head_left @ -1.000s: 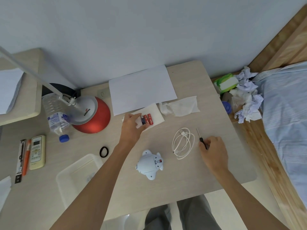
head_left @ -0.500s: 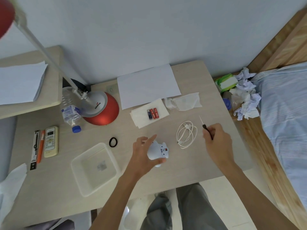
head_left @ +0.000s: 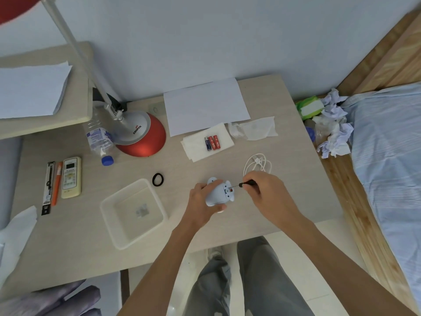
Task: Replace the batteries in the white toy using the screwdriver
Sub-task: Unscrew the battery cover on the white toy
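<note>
My left hand point(head_left: 200, 202) grips the white toy point(head_left: 218, 194) from its left side, near the table's front middle. The toy lies with its underside up, showing a small hatch with a red spot. My right hand point(head_left: 267, 194) holds the black-handled screwdriver point(head_left: 245, 184), whose thin tip points left and touches the toy's hatch. Three batteries point(head_left: 211, 143), one dark blue and two red, lie side by side on a white napkin point(head_left: 196, 144) behind the toy.
A coiled white cable point(head_left: 258, 164) lies just behind my right hand. A clear plastic tray point(head_left: 133, 212) and a black hair tie point(head_left: 157, 179) sit left of the toy. Red lamp base point(head_left: 145, 137), water bottle point(head_left: 99, 137), remote point(head_left: 71, 177), white sheet point(head_left: 205, 106) and tissue point(head_left: 255, 128) stand farther back.
My left hand left the batteries, moved to the toy and closed on it. My right hand picked up the screwdriver and brought its tip left onto the toy.
</note>
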The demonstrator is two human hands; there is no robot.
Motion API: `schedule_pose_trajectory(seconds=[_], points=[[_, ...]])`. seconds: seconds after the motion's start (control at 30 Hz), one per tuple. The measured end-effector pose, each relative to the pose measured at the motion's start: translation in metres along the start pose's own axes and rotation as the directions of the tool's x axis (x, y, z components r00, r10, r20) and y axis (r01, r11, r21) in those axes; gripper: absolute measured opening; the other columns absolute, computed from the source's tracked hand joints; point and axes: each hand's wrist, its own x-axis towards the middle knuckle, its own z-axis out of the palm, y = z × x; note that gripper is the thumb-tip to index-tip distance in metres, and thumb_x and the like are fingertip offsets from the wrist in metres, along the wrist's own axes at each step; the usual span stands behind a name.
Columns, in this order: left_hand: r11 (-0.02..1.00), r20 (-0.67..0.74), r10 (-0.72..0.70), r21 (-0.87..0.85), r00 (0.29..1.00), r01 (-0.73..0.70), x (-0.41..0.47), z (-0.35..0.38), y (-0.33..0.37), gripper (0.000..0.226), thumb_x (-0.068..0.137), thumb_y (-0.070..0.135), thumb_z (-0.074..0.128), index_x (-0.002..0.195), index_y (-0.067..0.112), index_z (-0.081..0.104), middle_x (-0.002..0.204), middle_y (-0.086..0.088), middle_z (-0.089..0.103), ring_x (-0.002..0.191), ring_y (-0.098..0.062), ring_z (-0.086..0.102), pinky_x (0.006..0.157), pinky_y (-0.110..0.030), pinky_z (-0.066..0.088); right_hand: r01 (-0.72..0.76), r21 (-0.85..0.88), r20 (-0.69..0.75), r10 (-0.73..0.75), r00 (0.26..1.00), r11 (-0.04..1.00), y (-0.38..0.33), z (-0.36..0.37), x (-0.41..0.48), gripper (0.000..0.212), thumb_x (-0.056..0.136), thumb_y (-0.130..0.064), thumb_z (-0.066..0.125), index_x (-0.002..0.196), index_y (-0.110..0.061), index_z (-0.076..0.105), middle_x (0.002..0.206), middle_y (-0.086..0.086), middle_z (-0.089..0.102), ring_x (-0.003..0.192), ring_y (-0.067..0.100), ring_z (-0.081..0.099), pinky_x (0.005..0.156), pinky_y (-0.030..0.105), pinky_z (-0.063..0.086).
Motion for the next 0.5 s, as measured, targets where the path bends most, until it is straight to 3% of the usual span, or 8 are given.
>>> schedule_pose_trajectory(seconds=[0.2,0.33,0.5], points=[[0.996,0.024,-0.01,-0.083,1.0,0.012,0.005,0.004,0.006,0.078,0.08,0.03,0.093,0.148,0.043,0.057,0.127,-0.003,0.045,0.119,-0.025,0.05,0.106,-0.036,0.051,0.043,-0.118,0.061,-0.036,0.997,0.992,0.002,0.008,0.005,0.004,0.104,-0.016,0.062,0.105,-0.016,0.066,0.093,0.001,0.065,0.077,0.024,0.062,0.07,0.046,0.056],[0.994,0.003,-0.012,-0.109,1.0,0.012,0.005,0.005,0.01,0.077,0.079,0.027,0.094,0.146,0.042,0.059,0.126,-0.003,0.043,0.115,-0.021,0.049,0.1,-0.028,0.047,0.057,-0.174,0.095,-0.041,0.995,0.983,0.003,0.012,0.006,0.006,0.105,-0.017,0.059,0.105,-0.014,0.065,0.092,0.003,0.063,0.076,0.027,0.061,0.068,0.047,0.055],[0.995,0.012,-0.019,-0.099,1.0,0.02,0.007,0.005,0.011,0.077,0.079,0.029,0.094,0.145,0.042,0.058,0.126,-0.003,0.043,0.113,-0.02,0.046,0.096,-0.027,0.045,0.064,-0.203,0.098,-0.045,0.994,0.977,0.003,0.011,0.005,0.007,0.105,-0.017,0.059,0.104,-0.013,0.065,0.09,0.003,0.061,0.073,0.027,0.06,0.064,0.043,0.053]])
